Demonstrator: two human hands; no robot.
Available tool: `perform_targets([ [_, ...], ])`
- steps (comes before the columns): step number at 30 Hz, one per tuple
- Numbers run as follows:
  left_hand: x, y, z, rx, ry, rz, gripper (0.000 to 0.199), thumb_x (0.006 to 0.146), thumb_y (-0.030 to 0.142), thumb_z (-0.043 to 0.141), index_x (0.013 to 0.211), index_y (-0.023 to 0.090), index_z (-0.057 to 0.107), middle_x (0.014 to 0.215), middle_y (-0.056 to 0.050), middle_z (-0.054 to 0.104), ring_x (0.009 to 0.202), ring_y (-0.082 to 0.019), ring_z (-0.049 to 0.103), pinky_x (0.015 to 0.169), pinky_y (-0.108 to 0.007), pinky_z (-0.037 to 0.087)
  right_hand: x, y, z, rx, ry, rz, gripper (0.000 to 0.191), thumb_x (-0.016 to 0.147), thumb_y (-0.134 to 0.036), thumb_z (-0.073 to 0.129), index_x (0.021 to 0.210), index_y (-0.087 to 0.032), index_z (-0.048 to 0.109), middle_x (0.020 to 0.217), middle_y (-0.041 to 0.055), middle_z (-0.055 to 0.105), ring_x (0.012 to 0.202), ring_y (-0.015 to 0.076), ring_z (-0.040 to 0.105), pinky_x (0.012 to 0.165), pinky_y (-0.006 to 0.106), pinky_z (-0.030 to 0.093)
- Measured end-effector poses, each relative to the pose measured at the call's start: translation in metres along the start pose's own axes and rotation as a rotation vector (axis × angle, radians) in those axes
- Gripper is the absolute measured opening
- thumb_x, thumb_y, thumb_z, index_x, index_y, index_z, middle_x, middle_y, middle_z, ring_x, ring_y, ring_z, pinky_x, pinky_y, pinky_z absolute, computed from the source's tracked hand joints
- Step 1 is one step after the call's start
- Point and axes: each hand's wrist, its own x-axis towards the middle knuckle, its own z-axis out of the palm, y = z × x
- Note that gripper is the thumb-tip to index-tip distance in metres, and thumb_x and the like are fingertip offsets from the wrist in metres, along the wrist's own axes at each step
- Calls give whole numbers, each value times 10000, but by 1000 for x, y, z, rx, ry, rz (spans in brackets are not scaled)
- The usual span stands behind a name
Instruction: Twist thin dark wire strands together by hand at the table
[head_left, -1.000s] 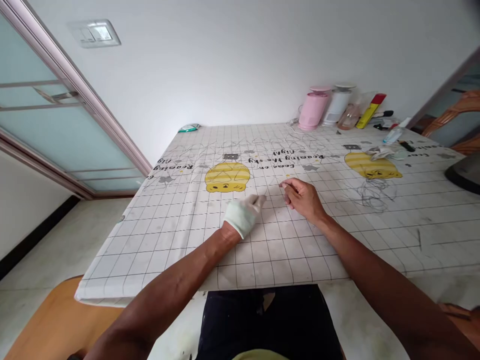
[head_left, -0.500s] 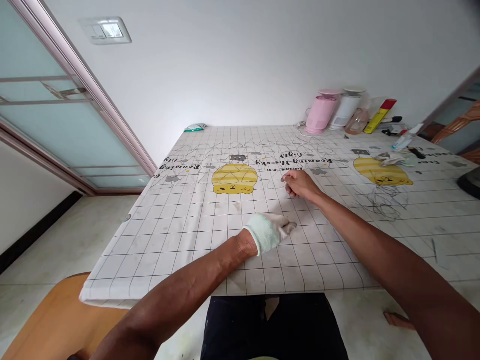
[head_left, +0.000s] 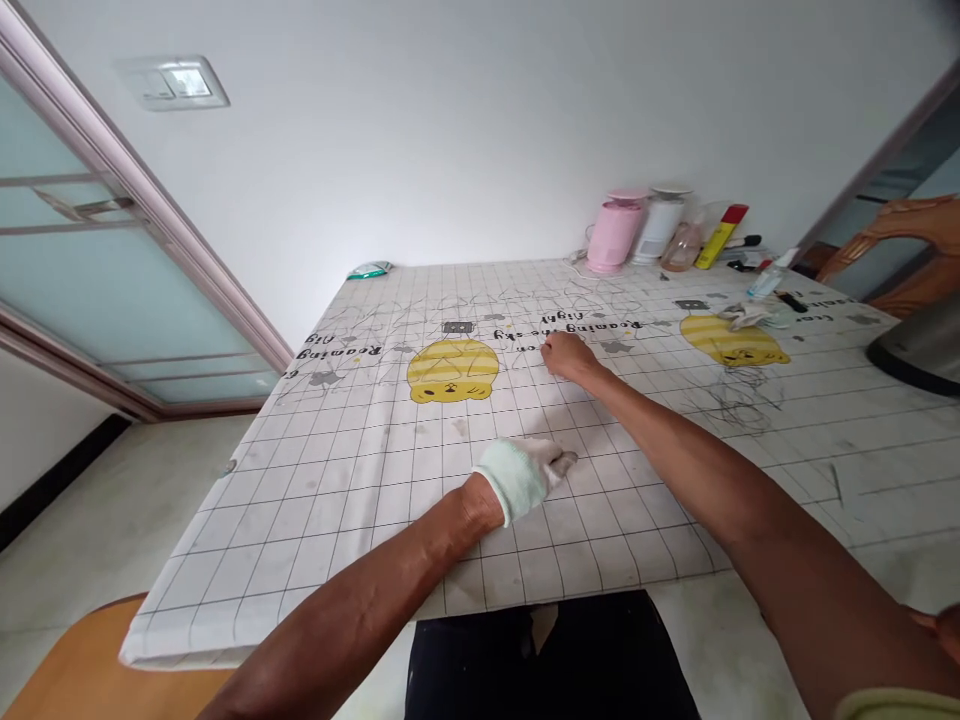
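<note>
My left hand (head_left: pixel 525 475), in a white knit glove with a pale green cuff, rests low over the checked tablecloth (head_left: pixel 330 520) near the front edge. Its fingers are drawn together; anything between them is too small to see. Bare and farther forward, my right hand (head_left: pixel 570 355) is curled over the printed lettering, fingertips mostly turned away; I cannot make out what they pinch. Thin, bent wire-like pieces (head_left: pixel 517 300) lie in a row toward the back. A dark tangle of fine strands (head_left: pixel 742 402) lies right of my right forearm.
Along the wall stand a pink cylinder (head_left: pixel 615 235), a white cylinder (head_left: pixel 660 228), a bottle (head_left: pixel 681 248) and a yellow-red can (head_left: pixel 721 238). A spray bottle (head_left: pixel 771 275) and a crumpled glove (head_left: pixel 750 314) lie right. A dark-based metallic object (head_left: pixel 919 345) is at the right edge.
My right hand has moved slightly forward and its fingers look more curled under. My left hand stays near the same place on the cloth. The view has shifted a little to the right.
</note>
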Motion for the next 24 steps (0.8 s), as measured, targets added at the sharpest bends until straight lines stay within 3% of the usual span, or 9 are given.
perform_targets([
  [4, -2, 5, -12, 56, 6, -48, 434, 1096, 402, 412, 895, 188, 732, 735, -41, 651, 671, -160, 615, 586, -288, 383, -14, 5, -14, -164, 93, -7, 303, 1033, -355, 556, 1083, -109, 727, 1124, 241, 753, 1057, 343, 714, 870, 402, 532],
  [7, -6, 6, -19, 55, 18, -10, 411, 1104, 373, 402, 968, 189, 743, 816, -56, 710, 747, -178, 665, 641, -293, 423, -32, 35, -40, -239, 152, 9, 320, 1031, -370, 532, 1049, -135, 750, 1127, 227, 760, 1103, 368, 699, 897, 421, 522],
  [12, -8, 5, -21, 114, 22, 23, 419, 1114, 343, 363, 1022, 201, 747, 914, -69, 762, 810, -189, 690, 642, -284, 403, -73, 136, -120, -356, 292, 50, 271, 992, -295, 554, 894, -152, 762, 950, 158, 792, 887, 276, 741, 714, 310, 525],
  [15, -5, 2, -18, 172, -4, 34, 428, 1112, 335, 350, 1021, 192, 743, 890, -69, 765, 770, -194, 684, 605, -292, 366, -102, 202, -170, -207, 235, 202, 221, 966, -261, 578, 885, -148, 749, 795, 89, 778, 597, 172, 679, 547, 246, 473],
  [17, -3, 1, -16, 195, -13, 56, 414, 1103, 320, 351, 1051, 202, 745, 917, -67, 773, 772, -198, 685, 600, -294, 358, -119, 237, -190, -177, 205, 280, 213, 958, -262, 589, 896, -134, 748, 759, 82, 769, 508, 136, 620, 506, 231, 457],
  [20, -2, -1, -14, 176, -2, 49, 402, 1085, 321, 362, 1044, 223, 749, 915, -58, 773, 765, -193, 681, 609, -283, 370, -135, 270, -197, -184, 153, 325, 166, 914, -228, 623, 924, -126, 753, 768, 86, 772, 517, 136, 625, 523, 230, 468],
  [24, -1, -3, -14, 84, 1, -23, 355, 1046, 393, 442, 978, 251, 761, 833, -48, 752, 761, -207, 688, 588, -267, 383, -136, 285, -184, -324, 158, 296, 154, 870, -212, 642, 896, -139, 775, 809, 105, 773, 728, 213, 705, 671, 278, 500],
])
